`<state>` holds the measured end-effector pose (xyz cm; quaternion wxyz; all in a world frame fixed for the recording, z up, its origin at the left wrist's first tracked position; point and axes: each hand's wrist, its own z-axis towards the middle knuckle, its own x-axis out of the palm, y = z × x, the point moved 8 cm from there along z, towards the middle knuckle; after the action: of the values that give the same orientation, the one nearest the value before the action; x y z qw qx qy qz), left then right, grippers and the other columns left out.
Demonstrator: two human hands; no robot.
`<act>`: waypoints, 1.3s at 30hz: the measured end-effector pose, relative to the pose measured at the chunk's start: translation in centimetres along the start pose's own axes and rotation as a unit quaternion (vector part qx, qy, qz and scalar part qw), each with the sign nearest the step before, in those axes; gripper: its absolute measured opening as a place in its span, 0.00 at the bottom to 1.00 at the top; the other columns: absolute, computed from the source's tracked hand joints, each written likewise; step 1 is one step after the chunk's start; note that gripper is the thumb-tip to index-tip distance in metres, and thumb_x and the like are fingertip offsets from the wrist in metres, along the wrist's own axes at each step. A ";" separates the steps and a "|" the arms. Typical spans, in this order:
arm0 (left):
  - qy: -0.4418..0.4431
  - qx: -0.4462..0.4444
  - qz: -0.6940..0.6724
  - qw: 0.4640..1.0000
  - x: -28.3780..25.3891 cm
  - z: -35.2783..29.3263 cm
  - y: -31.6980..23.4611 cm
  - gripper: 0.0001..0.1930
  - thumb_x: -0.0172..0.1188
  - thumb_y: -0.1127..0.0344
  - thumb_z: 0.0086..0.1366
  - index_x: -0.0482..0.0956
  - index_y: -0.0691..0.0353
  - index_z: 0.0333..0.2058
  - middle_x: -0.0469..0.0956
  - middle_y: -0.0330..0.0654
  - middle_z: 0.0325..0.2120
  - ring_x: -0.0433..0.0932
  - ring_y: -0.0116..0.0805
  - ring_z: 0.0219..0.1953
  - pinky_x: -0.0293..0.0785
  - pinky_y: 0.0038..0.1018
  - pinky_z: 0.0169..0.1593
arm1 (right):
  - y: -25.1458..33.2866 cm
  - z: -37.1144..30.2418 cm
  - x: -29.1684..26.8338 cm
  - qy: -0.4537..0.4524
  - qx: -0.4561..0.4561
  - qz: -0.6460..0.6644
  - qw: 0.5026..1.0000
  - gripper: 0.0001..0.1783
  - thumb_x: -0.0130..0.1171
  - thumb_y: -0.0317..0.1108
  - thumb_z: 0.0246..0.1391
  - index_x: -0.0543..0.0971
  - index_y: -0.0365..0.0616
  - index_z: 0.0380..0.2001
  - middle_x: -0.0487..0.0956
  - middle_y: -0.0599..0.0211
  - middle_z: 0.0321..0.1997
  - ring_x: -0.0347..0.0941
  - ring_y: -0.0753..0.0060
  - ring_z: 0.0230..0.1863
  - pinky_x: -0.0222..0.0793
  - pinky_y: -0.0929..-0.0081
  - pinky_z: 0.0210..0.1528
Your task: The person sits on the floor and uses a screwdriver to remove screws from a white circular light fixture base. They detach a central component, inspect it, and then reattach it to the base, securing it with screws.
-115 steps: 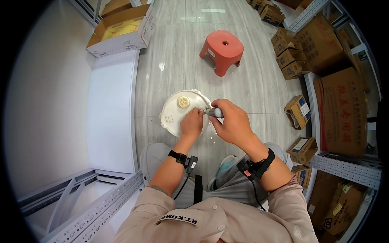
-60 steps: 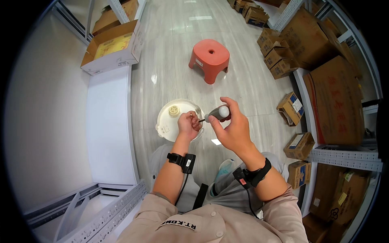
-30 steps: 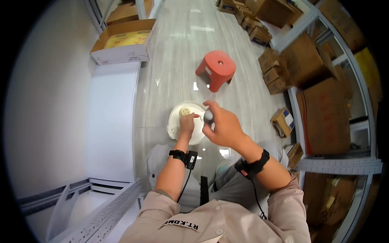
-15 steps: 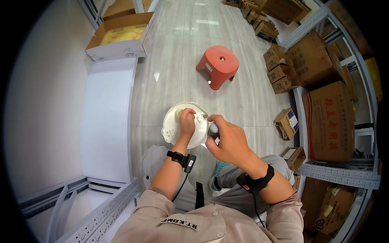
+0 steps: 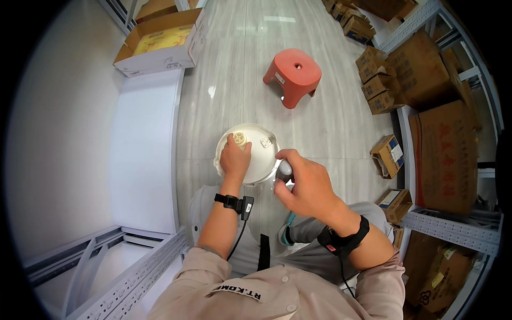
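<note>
A round white plastic base (image 5: 261, 165) with a raised rim sits low in front of my knees. On its far left part stands a small cream round fitting (image 5: 239, 138) with a spoked top. My left hand (image 5: 236, 159) reaches over the base, thumb and fingers closed about that fitting. A small white square block with dark holes (image 5: 266, 142) lies on the right part of the base. My right hand (image 5: 306, 184), beside the base's right rim, is wrapped round a grey rounded handle (image 5: 285, 169); the rest of that tool is hard to make out.
A red plastic stool (image 5: 296, 69) stands on the tiled floor ahead. Cardboard boxes (image 5: 442, 154) and metal shelving (image 5: 453, 232) line the right side. At left are a white shelf board (image 5: 144, 149) and an open carton (image 5: 160, 45) with yellow packs.
My left hand has shifted left on the base and its fingers now close around the cream fitting. My right hand keeps its grip on the grey handle. The view has moved slightly.
</note>
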<state>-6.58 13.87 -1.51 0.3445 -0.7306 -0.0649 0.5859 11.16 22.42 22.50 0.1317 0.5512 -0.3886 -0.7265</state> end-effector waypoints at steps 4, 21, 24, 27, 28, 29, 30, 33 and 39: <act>0.013 -0.024 0.024 0.999 0.3 0.3 0.5 0.34 0.70 0.45 0.63 0.73 0.61 0.59 0.86 0.54 0.44 0.85 0.58 0.46 0.80 0.50 0.47 | -0.6 -0.1 0.2 -0.017 0.005 0.012 1.000 0.25 0.64 0.30 0.48 0.74 0.41 0.52 0.80 0.60 0.24 0.79 0.52 0.25 0.73 0.58 0.30; 0.001 0.079 -0.081 0.994 -0.7 0.3 -0.4 0.30 0.72 0.43 0.61 0.81 0.55 0.55 0.87 0.49 0.37 0.86 0.53 0.40 0.81 0.46 0.41 | -3.4 0.1 1.3 0.026 0.122 0.186 0.975 0.26 0.60 0.31 0.48 0.69 0.45 0.53 0.76 0.63 0.21 0.73 0.66 0.20 0.67 0.66 0.28; -0.021 0.111 -0.123 0.986 -1.2 0.3 -1.1 0.29 0.73 0.45 0.61 0.80 0.56 0.55 0.87 0.48 0.36 0.86 0.51 0.38 0.81 0.43 0.40 | -3.7 0.4 1.0 -0.001 0.147 0.201 0.968 0.22 0.59 0.30 0.47 0.69 0.44 0.48 0.75 0.62 0.21 0.72 0.67 0.21 0.68 0.66 0.29; -0.048 0.157 -0.178 0.970 -2.2 0.2 -2.2 0.29 0.75 0.48 0.61 0.80 0.58 0.54 0.87 0.47 0.35 0.86 0.48 0.37 0.81 0.40 0.39 | -4.4 0.5 0.7 -0.032 0.184 0.247 0.951 0.19 0.57 0.29 0.47 0.69 0.42 0.44 0.75 0.60 0.23 0.71 0.67 0.23 0.68 0.66 0.29; -0.070 0.178 -0.199 0.961 -2.8 0.0 -2.7 0.29 0.75 0.49 0.61 0.80 0.59 0.54 0.87 0.46 0.36 0.87 0.47 0.37 0.81 0.39 0.39 | -4.5 0.6 0.5 -0.033 0.181 0.230 0.956 0.18 0.57 0.28 0.47 0.69 0.42 0.43 0.75 0.61 0.24 0.70 0.68 0.24 0.68 0.66 0.30; -0.090 0.199 -0.220 0.951 -3.6 -0.3 -3.4 0.29 0.76 0.50 0.61 0.80 0.60 0.54 0.87 0.46 0.36 0.87 0.46 0.38 0.81 0.38 0.39 | -4.8 0.6 0.2 -0.033 0.180 0.214 0.960 0.17 0.57 0.28 0.47 0.69 0.42 0.42 0.75 0.62 0.25 0.70 0.68 0.25 0.68 0.67 0.31; -0.094 0.214 -0.246 0.941 -4.3 -0.4 -4.2 0.29 0.76 0.51 0.61 0.79 0.60 0.54 0.87 0.46 0.37 0.87 0.45 0.38 0.82 0.36 0.40 | -5.0 0.6 -0.1 -0.033 0.178 0.198 0.963 0.16 0.58 0.28 0.47 0.69 0.42 0.41 0.74 0.63 0.25 0.70 0.69 0.27 0.69 0.67 0.32; -0.075 0.238 -0.321 0.914 -6.3 -0.6 -6.2 0.28 0.76 0.57 0.62 0.78 0.64 0.56 0.87 0.45 0.40 0.87 0.39 0.42 0.83 0.32 0.45 | -5.5 0.5 -1.5 -0.074 0.155 0.121 0.978 0.15 0.59 0.28 0.47 0.69 0.43 0.40 0.75 0.65 0.31 0.70 0.70 0.30 0.70 0.69 0.35; -0.034 0.206 -0.397 0.894 -10.6 -2.1 -9.0 0.28 0.75 0.67 0.63 0.76 0.70 0.59 0.86 0.45 0.47 0.86 0.30 0.48 0.83 0.28 0.52 | -5.2 0.4 -3.0 -0.082 0.208 0.280 0.934 0.27 0.67 0.37 0.53 0.74 0.41 0.55 0.78 0.62 0.44 0.75 0.72 0.34 0.73 0.73 0.36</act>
<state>-5.17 14.46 12.44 0.6884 -0.5366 -0.2392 0.4255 13.12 27.87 20.96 0.1801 0.3733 -0.6789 -0.6061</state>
